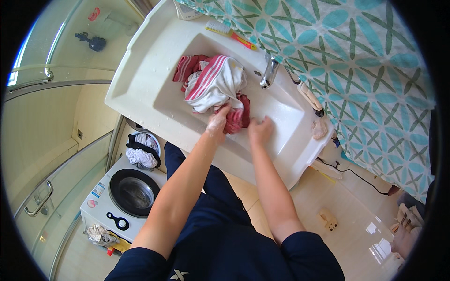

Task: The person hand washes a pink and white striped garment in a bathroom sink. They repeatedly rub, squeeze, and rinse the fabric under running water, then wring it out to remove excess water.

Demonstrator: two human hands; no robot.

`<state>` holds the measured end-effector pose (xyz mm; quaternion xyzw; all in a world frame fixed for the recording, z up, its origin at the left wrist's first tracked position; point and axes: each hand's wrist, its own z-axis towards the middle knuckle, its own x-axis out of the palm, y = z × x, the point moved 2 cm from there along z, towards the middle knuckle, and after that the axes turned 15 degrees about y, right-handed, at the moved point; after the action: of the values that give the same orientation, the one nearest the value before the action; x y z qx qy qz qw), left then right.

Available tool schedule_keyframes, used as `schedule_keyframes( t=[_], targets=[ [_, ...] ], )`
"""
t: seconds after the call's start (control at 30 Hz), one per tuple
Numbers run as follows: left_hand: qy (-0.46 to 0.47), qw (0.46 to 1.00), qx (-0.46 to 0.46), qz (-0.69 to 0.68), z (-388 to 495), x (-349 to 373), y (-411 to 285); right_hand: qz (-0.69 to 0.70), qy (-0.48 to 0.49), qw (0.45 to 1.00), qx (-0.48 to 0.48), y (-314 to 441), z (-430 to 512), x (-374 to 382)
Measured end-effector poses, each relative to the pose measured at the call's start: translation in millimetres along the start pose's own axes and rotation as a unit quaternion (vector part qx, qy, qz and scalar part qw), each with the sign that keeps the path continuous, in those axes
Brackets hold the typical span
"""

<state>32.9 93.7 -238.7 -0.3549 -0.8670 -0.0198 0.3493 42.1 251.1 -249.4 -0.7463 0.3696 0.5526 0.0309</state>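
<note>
A wet white and red garment with striped trim (216, 82) lies bunched in the basin of a white washing sink (140, 80). My left hand (218, 123) grips a red part of it at its lower edge, with wet fingers. Just right of the red cloth, my right hand (260, 130) is low over the basin, blurred; whether its fingers hold any cloth cannot be made out. The chrome faucet (269, 73) stands above and to the right of the garment, on the sink's far side.
A scrub brush (232, 35) lies on the sink's back edge. A patterned curtain (351, 52) hangs along the right. At lower left are a front-loading washing machine (102, 203) and a basin of clothes (144, 151). A black cable (355, 172) runs near the floor at right.
</note>
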Motion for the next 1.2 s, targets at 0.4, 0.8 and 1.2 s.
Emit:
schedule_keyframes(
  t=[0.4, 0.8, 1.2],
  targets=[
    [0.105, 0.971, -0.07, -0.204, -69.8, 24.2, 11.6, 0.826, 0.301, 0.474, 0.05, 26.9, -49.5, -94.4],
    [0.197, 0.632, 0.304, 0.685, -127.4, 84.0, -40.3, 0.701, 0.373, 0.602, -0.077, 70.6, -92.2, -176.2],
    [0.236, 0.55, 0.415, 0.686, -125.0, 129.3, -58.2, 0.664, 0.393, 0.623, -0.13, 72.9, -107.5, -214.1]
  ],
)
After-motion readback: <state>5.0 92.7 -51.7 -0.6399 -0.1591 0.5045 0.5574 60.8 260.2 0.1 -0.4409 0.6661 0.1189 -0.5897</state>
